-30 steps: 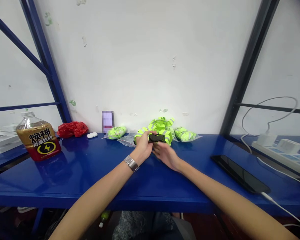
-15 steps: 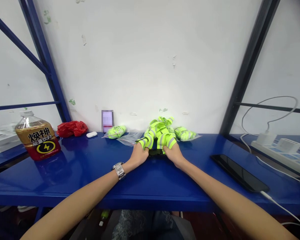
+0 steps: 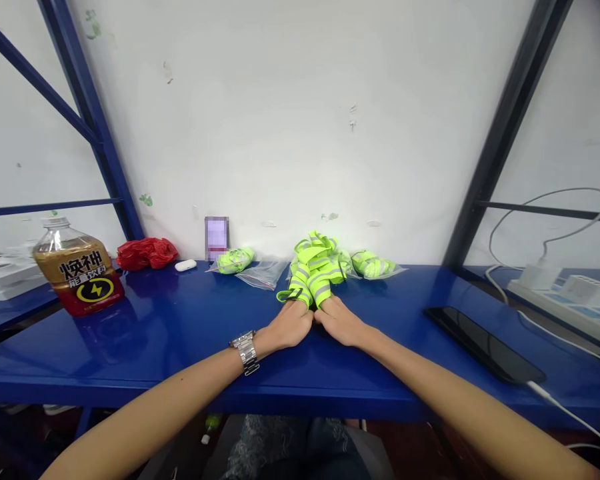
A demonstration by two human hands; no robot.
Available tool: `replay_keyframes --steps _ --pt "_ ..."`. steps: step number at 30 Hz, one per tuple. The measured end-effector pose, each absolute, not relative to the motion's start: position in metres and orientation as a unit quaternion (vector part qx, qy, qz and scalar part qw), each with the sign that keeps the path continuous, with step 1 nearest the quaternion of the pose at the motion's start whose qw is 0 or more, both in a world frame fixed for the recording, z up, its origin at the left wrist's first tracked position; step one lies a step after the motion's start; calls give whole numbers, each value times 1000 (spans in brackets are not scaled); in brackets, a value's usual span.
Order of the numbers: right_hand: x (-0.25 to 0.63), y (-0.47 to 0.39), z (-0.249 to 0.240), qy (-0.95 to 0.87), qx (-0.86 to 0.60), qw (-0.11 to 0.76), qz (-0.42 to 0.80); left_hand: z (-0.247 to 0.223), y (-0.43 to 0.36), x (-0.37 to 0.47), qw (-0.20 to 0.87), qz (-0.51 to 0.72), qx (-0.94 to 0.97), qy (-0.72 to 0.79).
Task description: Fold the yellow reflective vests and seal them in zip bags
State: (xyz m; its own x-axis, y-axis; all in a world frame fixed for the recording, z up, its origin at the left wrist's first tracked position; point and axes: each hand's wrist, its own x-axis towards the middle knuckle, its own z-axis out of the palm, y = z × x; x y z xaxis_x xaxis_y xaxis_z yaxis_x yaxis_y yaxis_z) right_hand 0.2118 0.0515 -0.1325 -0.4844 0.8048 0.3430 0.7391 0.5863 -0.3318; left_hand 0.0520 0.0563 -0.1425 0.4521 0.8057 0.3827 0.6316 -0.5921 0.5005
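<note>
A tangled heap of neon yellow-green reflective straps [image 3: 314,259] with grey stripes lies in the middle of the blue table [image 3: 190,320]. My left hand [image 3: 293,323], with a metal watch on its wrist, is closed around a strap at the front left of the heap. Right beside it, my right hand [image 3: 337,320] grips another strap at the front right. The knuckles of both hands almost touch, and the fingertips are hidden. A black buckle or clip shows on the strap by my left hand. Behind lies a flat clear zip bag [image 3: 263,273].
Bagged bundles of the same straps lie left [image 3: 235,260] and right [image 3: 374,265] of the heap. At left stand a large drink bottle [image 3: 83,270], a red plastic bag [image 3: 147,253] and a white case [image 3: 185,265]. A cabled phone [image 3: 485,343] and a power strip [image 3: 570,300] are at right.
Both hands have drawn closer together and slightly toward me, pulling the strap ends with them. The dark patch between the hands no longer shows. The view has shifted a little.
</note>
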Motion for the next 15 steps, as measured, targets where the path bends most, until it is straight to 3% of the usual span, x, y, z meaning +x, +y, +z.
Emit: replay_keyframes --steps 5,11,15 --pt "219 45 -121 -868 -404 202 205 -130 47 49 214 217 867 394" --pt "227 45 -113 -901 -299 161 270 -131 49 53 232 234 825 458" --pt "225 45 -110 -900 -313 166 254 -133 52 53 240 281 821 436"
